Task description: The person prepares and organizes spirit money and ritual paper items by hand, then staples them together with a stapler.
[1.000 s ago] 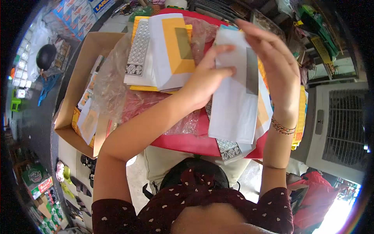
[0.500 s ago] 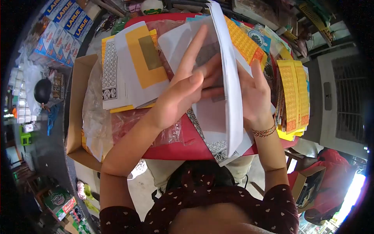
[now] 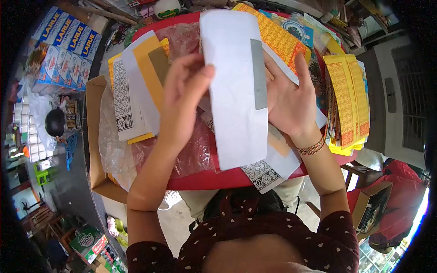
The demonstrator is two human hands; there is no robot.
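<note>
The white paper packet [image 3: 234, 91] is located above the middle of the red table [image 3: 214, 179], its long axis running from far to near with a slight tilt. A grey strip [image 3: 258, 75] lies along the far part of its right edge.

The left hand [image 3: 184, 98] is positioned at the left edge of the packet. Its thumb tip meets that edge; the fingers are bent and partly blurred, and whether they grip the paper cannot be told. The right hand [image 3: 291, 102] is at the right edge, open, with palm up and thumb raised. Its fingertips are partly hidden behind the packet, so their contact cannot be confirmed. A braided bracelet [image 3: 312, 147] encircles the right wrist.

Left of the packet, a left paper stack [image 3: 136, 91] combines white, yellow and black-patterned sheets. Clear plastic wrap [image 3: 193, 152] is spread on the table between stack and packet, and further left beside a cardboard box [image 3: 94, 136]. Near the packet's lower right, a patterned sheet [image 3: 264, 176] extends over the near table edge.

At far right, a yellow-orange printed sheet [image 3: 273, 34] lies beside a blue printed packet [image 3: 298, 32]. A right paper stack [image 3: 347, 98], yellow on top, occupies the right end.
</note>
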